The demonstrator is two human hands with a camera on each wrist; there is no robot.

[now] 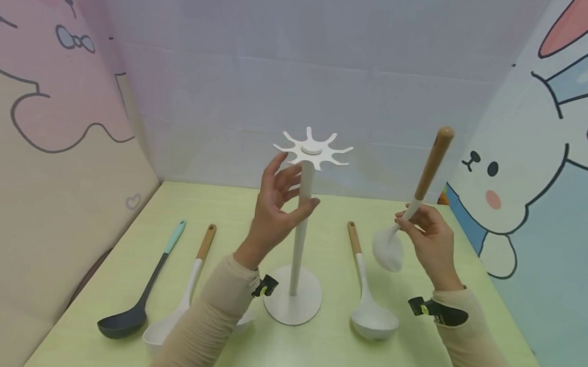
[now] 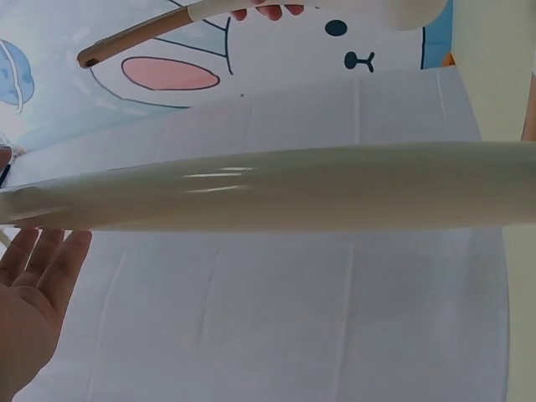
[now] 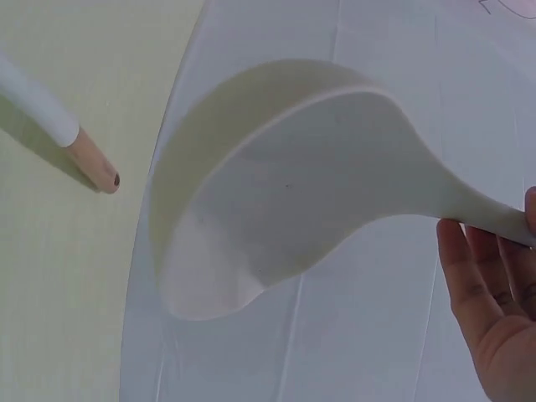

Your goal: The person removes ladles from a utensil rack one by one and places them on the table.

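Observation:
A white utensil stand (image 1: 294, 286) rises from a round base to a ring of hooks (image 1: 312, 147). My left hand (image 1: 274, 201) is spread loosely around its pole just under the hooks, thumb crossing in front. In the left wrist view the fingertips (image 2: 75, 243) meet the edge of the pole (image 2: 335, 188). My right hand (image 1: 430, 242) pinches a white ladle (image 1: 388, 250) by the neck, right of the stand and above the table. Its wooden handle (image 1: 433, 164) points up, the bowl hanging low; the right wrist view looks into the deep bowl (image 3: 293, 193).
Below the raised ladle lies another white ladle (image 1: 374, 320) with a wooden handle. At left lie a black ladle (image 1: 124, 322) with a turquoise handle and a white utensil (image 1: 164, 327), partly behind my left forearm. Another white bowl (image 1: 244, 321) shows beside that forearm. Patterned walls enclose the table (image 1: 215, 202).

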